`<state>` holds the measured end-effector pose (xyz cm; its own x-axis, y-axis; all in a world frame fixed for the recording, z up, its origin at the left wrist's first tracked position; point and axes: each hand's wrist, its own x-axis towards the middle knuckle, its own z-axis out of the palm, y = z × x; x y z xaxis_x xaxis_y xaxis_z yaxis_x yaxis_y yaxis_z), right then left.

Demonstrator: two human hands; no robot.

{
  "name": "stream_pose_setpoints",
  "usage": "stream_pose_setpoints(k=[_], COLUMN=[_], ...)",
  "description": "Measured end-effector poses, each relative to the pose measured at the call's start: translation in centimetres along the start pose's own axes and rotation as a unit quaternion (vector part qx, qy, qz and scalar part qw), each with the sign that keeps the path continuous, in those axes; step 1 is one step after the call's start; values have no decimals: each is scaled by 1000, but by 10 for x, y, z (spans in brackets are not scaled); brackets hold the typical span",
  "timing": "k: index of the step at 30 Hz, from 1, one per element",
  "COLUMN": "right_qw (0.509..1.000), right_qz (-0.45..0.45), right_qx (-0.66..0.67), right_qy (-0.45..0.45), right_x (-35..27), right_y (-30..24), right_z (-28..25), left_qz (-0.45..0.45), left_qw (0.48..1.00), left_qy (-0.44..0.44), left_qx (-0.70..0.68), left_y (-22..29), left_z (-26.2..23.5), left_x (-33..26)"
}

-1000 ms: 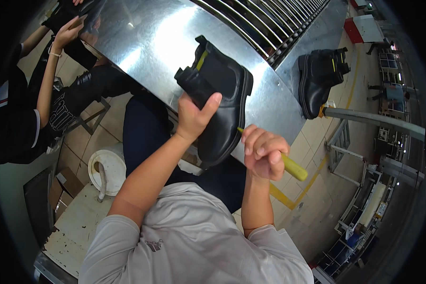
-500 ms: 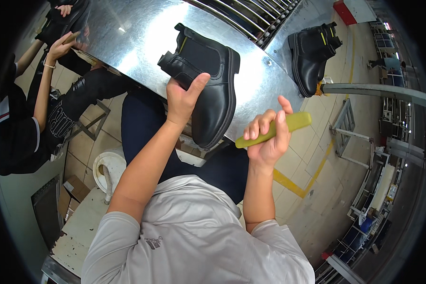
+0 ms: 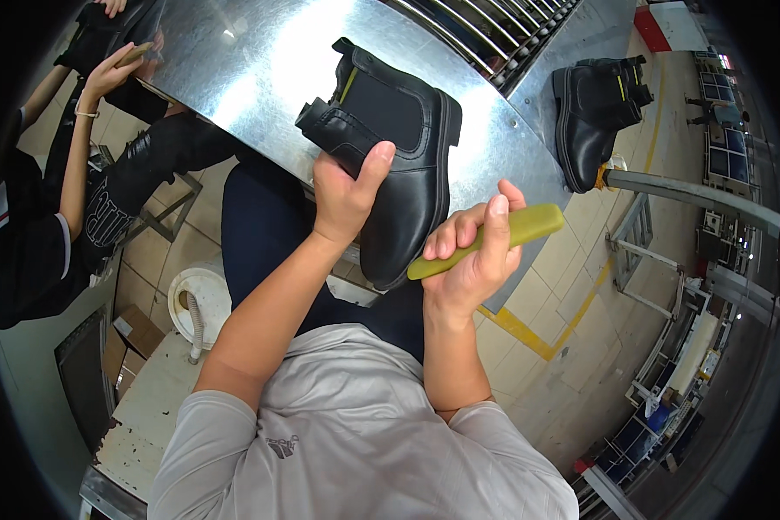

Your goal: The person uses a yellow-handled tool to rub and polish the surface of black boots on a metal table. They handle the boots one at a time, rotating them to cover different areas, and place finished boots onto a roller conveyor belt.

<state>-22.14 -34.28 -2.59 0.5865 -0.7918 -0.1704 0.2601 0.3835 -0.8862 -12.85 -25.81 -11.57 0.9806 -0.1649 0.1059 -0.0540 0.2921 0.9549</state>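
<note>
Fingers of our left hand (image 3: 347,195) curl round a black boot (image 3: 412,178), thumb on its upper, toe toward us by the steel table's (image 3: 494,147) near edge. Our right hand (image 3: 468,269) pinches a yellow-green bar (image 3: 529,227), tip near the toe — contact, we cannot tell. Likely sole-edge work, we judge — next stroke calls for a steady boot.

1 head-worn fisheye view, facing down, near
</note>
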Motion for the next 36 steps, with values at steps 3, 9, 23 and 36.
stream_pose_setpoints(k=[3, 9, 23, 36], right_qw=[997, 940, 985, 991], right_qz=[-53, -188, -128, -123], right_qx=[-62, -283, -100, -40], right_qy=[17, 28, 50, 21], right_x=[4, 13, 43, 7], right_y=[6, 13, -4, 0], right_z=[8, 21, 2, -3], left_qz=[-10, -12, 1, 18], left_qw=[1000, 1000, 1000, 1000], left_qy=[0, 8, -4, 7], left_qx=[1, 13, 2, 0], left_y=[-1, -2, -7, -3], left_z=[-2, -2, -1, 0], left_x=[-1, 0, 1, 1])
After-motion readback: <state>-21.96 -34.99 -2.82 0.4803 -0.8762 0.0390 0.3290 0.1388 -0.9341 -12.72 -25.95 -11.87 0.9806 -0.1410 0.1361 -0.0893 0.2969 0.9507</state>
